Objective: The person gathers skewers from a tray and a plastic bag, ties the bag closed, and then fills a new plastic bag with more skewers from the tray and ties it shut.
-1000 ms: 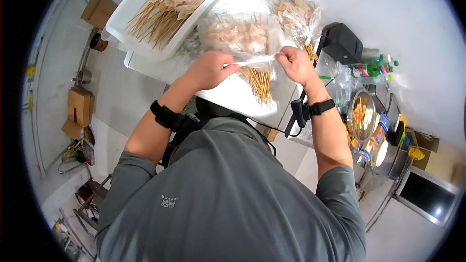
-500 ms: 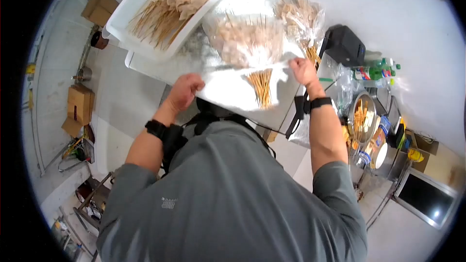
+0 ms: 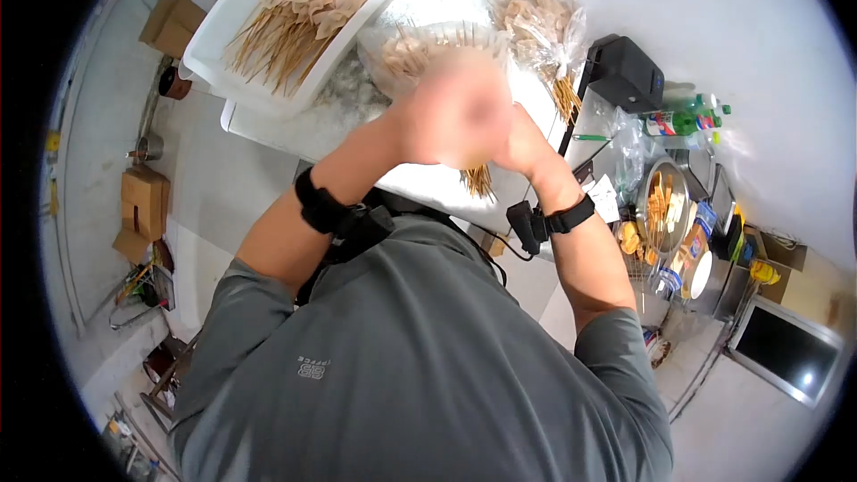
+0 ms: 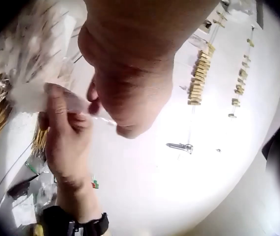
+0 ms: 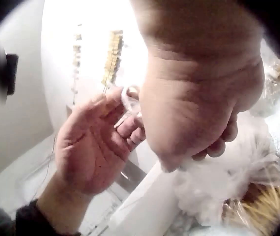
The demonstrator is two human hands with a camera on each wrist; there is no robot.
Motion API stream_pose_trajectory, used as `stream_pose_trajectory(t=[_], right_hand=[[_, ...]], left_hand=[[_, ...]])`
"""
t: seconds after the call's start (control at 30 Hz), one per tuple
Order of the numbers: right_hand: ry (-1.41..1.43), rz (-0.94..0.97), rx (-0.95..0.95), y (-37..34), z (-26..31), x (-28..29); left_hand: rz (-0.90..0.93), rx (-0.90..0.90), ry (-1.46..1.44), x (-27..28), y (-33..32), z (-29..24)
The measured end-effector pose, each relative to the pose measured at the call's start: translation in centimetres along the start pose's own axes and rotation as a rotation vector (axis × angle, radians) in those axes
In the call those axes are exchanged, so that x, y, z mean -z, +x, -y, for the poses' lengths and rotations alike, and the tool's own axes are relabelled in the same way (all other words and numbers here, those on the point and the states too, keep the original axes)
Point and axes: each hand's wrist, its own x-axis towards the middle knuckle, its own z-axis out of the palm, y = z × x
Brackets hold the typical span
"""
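Observation:
A clear plastic bag of skewers threaded with pale, thin slices (image 3: 402, 52) lies on the white table, its bare stick ends (image 3: 479, 184) pointing toward me. Over its neck my left hand (image 3: 460, 112), blurred in the head view, overlaps my right hand (image 3: 520, 141). From the right wrist view, my left hand (image 5: 93, 147) has curled fingers with a twisted strip of clear plastic (image 5: 130, 101) between them. In the left wrist view my right hand (image 4: 68, 137) pinches whitish plastic (image 4: 76, 104) beside the bag's neck.
At the back left stands a white tub (image 3: 355, 31) with loose skewers inside. A second tied bag of skewers (image 3: 538, 22) lies at the back right, near a black box (image 3: 627, 76). Green bottles (image 3: 674, 123) and a metal bowl of sticks (image 3: 665, 205) are farther right.
My hands were close together, then drew apart with the whitish plastic stretched between them. Now the left hand has come back rightward and up, meeting the right over the bag's neck.

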Motion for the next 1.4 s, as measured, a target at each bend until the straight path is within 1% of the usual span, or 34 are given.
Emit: stream_pose_trajectory(t=[0.07, 0.1, 0.13, 0.2, 0.23, 0.27, 0.33, 0.37, 0.4, 0.47, 0.5, 0.53, 0.6, 0.63, 0.7, 0.73, 0.77, 0.8, 0.83, 0.9, 0.93, 1.0, 1.03, 1.07, 1.1, 1.13, 1.17, 1.2, 1.23, 1.27, 1.3, 1.33, 1.37, 1.4], right_hand=[[0.199, -0.158, -0.091, -0.2, -2.0, -1.2], [0.364, -0.200, -0.284, -0.2, -0.5, -0.8], [0.364, -0.211, -0.280, -0.5, -0.3, -0.6], [0.464, -0.058, -0.682, -0.6, -0.5, 0.2], [0.463, -0.008, -0.697, -0.8, -0.6, 0.1], [0.464, -0.013, -0.696, -0.9, -0.3, -0.2], [0.497, -0.194, -0.466, -0.9, 0.1, -0.6], [0.366, -0.314, -0.181, -0.4, 0.5, 0.0], [0.364, -0.315, -0.182, -0.6, 0.6, 0.3], [0.532, -0.249, -0.473, -1.4, 0.3, 1.4], [0.465, -0.179, -0.483, -1.7, -0.6, 1.4], [0.462, -0.182, -0.484, -2.1, -0.9, 1.6], [0.319, -0.178, -0.376, -2.8, -1.0, 2.1], [0.317, -0.175, -0.378, -3.1, -1.4, 2.5], [0.151, -0.122, -0.553, -3.7, -2.7, 3.3], [0.068, -0.097, -0.640, -3.9, -3.0, 3.4], [0.063, -0.056, -0.688, -3.6, -1.8, 4.1], [0.065, -0.053, -0.694, -3.4, -1.2, 4.2], [0.041, -0.082, -0.611, -3.2, -0.7, 4.2], [0.073, -0.148, -0.468, -2.3, 0.9, 4.2], [0.074, -0.152, -0.467, -1.5, 1.6, 4.0], [0.015, -0.149, -0.324, 0.2, 2.7, 3.4], [0.017, -0.154, -0.319, 0.8, 2.9, 2.6], [-0.025, -0.106, -0.199, 1.2, 3.0, 1.7], [-0.067, -0.056, -0.080, 1.4, 3.0, 1.3], [-0.065, -0.057, -0.077, 1.3, 3.1, 1.2], [0.067, -0.126, -0.162, 1.2, 3.5, 1.4], [0.197, -0.189, -0.245, 1.1, 3.6, 1.6], [0.481, -0.216, -0.358, 0.6, 1.6, 0.8], [0.482, -0.206, -0.365, 0.2, 0.1, -0.4], [0.276, -0.206, -0.310, -0.2, -1.1, -1.3], [0.067, -0.208, -0.251, -0.6, -2.3, -2.0], [0.077, -0.161, -0.170, -0.8, -2.2, -2.1], [0.076, -0.159, -0.173, -1.0, -2.2, -2.2]], left_hand=[[-0.399, -0.318, -0.061, -1.9, 0.2, 2.8], [-0.306, 0.047, -0.198, -2.2, -1.1, 3.1], [-0.301, 0.039, -0.191, -3.4, -2.5, 4.1], [-0.083, 0.306, 0.238, -6.0, -4.3, 6.7], [-0.082, 0.302, 0.243, -6.6, -4.5, 7.0], [-0.127, 0.297, 0.258, -7.2, -4.5, 7.1], [-0.170, 0.286, 0.271, -7.7, -4.2, 7.8], [-0.208, 0.282, 0.170, -7.6, -3.7, 8.2], [-0.244, 0.279, 0.068, -7.6, -3.6, 8.4], [-0.205, 0.280, 0.008, -7.3, -3.5, 8.5], [-0.165, 0.282, -0.052, -7.2, -3.6, 8.4], [-0.164, 0.278, -0.054, -7.1, -3.4, 8.4], [-0.026, 0.674, -0.373, -6.6, -3.0, 7.4], [-0.027, 0.674, -0.377, -6.8, -3.0, 7.8], [-0.188, 0.684, -0.681, -6.9, -2.7, 8.4], [-0.186, 0.686, -0.683, -7.0, -2.6, 8.7], [-0.153, 0.800, -0.565, -6.5, -2.1, 7.9], [-0.119, 0.913, -0.444, -6.4, -1.8, 7.4], [-0.115, 0.917, -0.446, -7.0, -1.6, 7.7], [-0.095, 0.697, 0.157, -8.2, -0.9, 8.1], [-0.094, 0.696, 0.161, -8.6, -0.8, 7.9], [0.095, 0.568, 0.397, -8.7, -1.1, 6.5], [0.214, 0.528, 0.447, -8.5, -1.0, 6.4], [0.213, 0.526, 0.455, -8.4, -1.1, 6.4], [0.129, 0.464, 0.424, -8.4, -1.5, 6.4], [0.046, 0.403, 0.390, -8.3, -2.0, 6.8], [-0.020, 0.331, 0.328, -7.7, -1.7, 7.2], [-0.029, 0.337, 0.327, -7.2, -1.4, 7.7], [0.056, 0.529, 0.196, -6.7, -1.3, 8.1], [0.148, 0.718, 0.057, -6.2, -1.2, 7.5], [0.028, 0.674, -0.018, -6.6, -1.5, 7.6], [0.031, 0.672, -0.021, -6.6, -1.6, 7.8], [-0.020, 0.664, -0.093, -6.3, -1.6, 7.3], [-0.075, 0.656, -0.166, -5.9, -1.6, 7.0]])
